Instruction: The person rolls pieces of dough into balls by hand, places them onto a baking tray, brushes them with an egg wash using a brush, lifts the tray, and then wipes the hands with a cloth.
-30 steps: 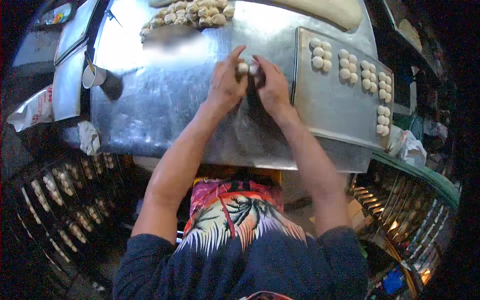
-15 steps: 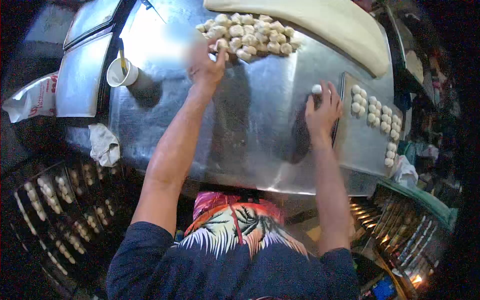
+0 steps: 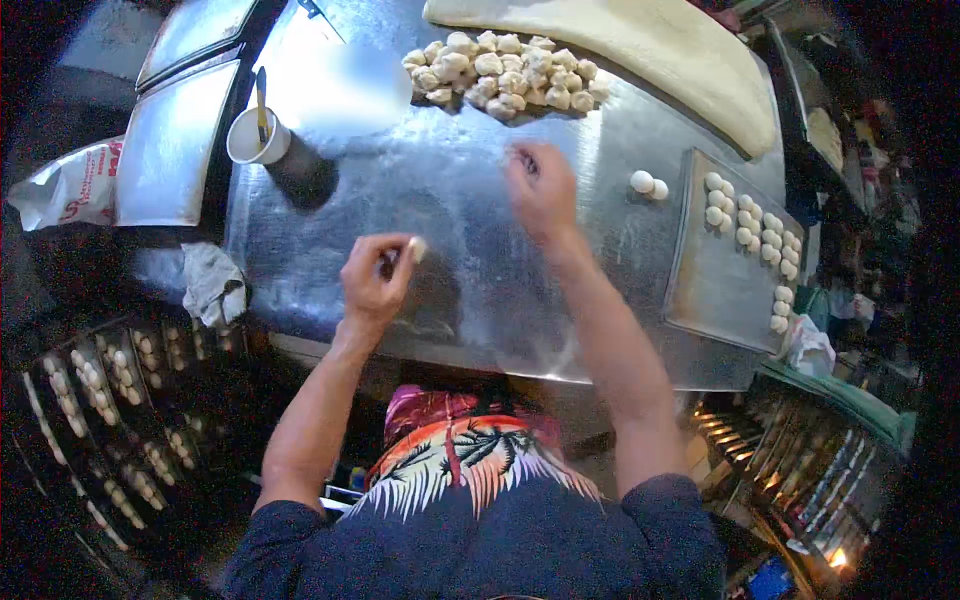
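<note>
In the head view, the left hand (image 3: 376,280) is near the front of the shiny metal table (image 3: 310,260). It pinches a small dough piece (image 3: 417,248) between the thumb and a finger, and the other fingers are curled in. The right hand (image 3: 541,192) is farther up and more to the right, over the middle of the table. Its fingers are bent close together and a bit blurry, so I cannot tell if it has anything in it. The two hands are apart. Past the right hand is a big heap of lumpy dough pieces (image 3: 509,72), all bunched together. Behind the heap lies a long, thick slab of dough (image 3: 640,45). On the right, two smooth dough balls (image 3: 641,182) sit on the table and touch each other, just beside the flat tray (image 3: 710,290). On the tray, more round balls (image 3: 745,220) stand in little groups along the far and right sides. On the left is a white tub (image 3: 252,148) with a stick (image 3: 262,104) poking up out of it. A crumpled cloth (image 3: 213,285) hangs at the left edge of the table, near a white bag with red print (image 3: 75,190). Low on the left, rows of pale lumps (image 3: 88,375) sit in a dark rack.
</note>
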{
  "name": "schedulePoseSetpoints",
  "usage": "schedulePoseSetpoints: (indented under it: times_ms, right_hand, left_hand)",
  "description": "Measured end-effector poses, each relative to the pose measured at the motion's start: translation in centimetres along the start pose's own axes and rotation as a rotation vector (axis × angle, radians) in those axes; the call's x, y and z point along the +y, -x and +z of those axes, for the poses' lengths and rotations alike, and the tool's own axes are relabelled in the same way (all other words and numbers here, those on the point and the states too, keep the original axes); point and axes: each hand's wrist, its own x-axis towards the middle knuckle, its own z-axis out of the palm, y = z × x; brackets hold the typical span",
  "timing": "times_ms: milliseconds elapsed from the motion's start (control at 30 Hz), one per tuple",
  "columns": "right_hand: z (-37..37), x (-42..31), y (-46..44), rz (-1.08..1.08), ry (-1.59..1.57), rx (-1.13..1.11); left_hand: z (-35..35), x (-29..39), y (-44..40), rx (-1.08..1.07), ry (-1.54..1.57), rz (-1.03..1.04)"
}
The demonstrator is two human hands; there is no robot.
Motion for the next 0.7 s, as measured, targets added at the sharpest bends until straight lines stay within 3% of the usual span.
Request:
schedulePoseSetpoints:
  times_ms: [100, 167, 267, 333, 400, 467, 567, 667, 700]
  right_hand:
    - [-11.1, 2.9, 11.2, 0.171, 0.017, -0.069]
    - [-16.6, 6.5, 19.1, 0.113, 0.341, -0.169]
    - [-15.6, 6.2, 22.0, -0.160, 0.323, -0.128]
    - [-13.3, 3.6, 19.7, -0.230, 0.402, -0.128]
    - [-11.8, 6.5, 16.3, -0.351, 0.361, -0.084]
    - [-12.6, 10.6, 13.0, -0.334, 0.429, -0.262]
    - [-15.8, 11.9, 14.1, -0.302, 0.482, -0.176]
    - [-16.4, 7.6, 19.5, -0.158, 0.447, -0.258]
    - [-15.5, 5.8, 19.3, -0.141, 0.376, -0.283]
  left_hand:
    - [-1.2, 0.6, 4.8, -0.139, -0.062, 0.071]
    - [-0.1, 0.3, 7.2, -0.310, -0.133, 0.103]
    - [4.6, 4.5, 7.3, -0.426, -0.417, 0.438]
    - [9.1, 2.5, 4.8, -0.492, -0.364, 0.499]
    - [11.8, -1.8, -0.2, -0.408, -0.404, 0.572]
    - [11.0, -0.3, -2.9, -0.338, -0.469, 0.496]
    - [8.1, 0.7, -0.9, -0.215, -0.396, 0.220]
    - [8.7, -0.6, 4.7, -0.412, -0.505, 0.282]
    - [9.5, 0.4, 4.7, -0.362, -0.485, 0.349]
